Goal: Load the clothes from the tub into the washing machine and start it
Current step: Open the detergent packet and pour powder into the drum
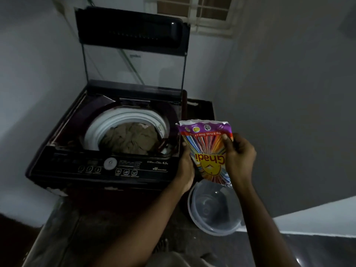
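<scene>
A dark top-loading washing machine (pixel 107 170) stands in the corner with its glass lid (pixel 133 60) raised. Brownish clothes (pixel 131 140) fill its white drum. On the floor to its right sits a pale translucent tub (pixel 213 211) with nothing visible in it. Both hands hold a colourful detergent packet (pixel 207 151) upside down, its torn end pointing up, just right of the machine and above the tub. My left hand (pixel 185 166) grips the packet's left edge from behind. My right hand (pixel 239 157) pinches its right side.
The control panel (pixel 109 166) with a round knob and several buttons runs along the machine's front edge. White walls close in on the left and right, a window (pixel 194 14) is above. A dark ledge (pixel 200 110) lies behind the packet.
</scene>
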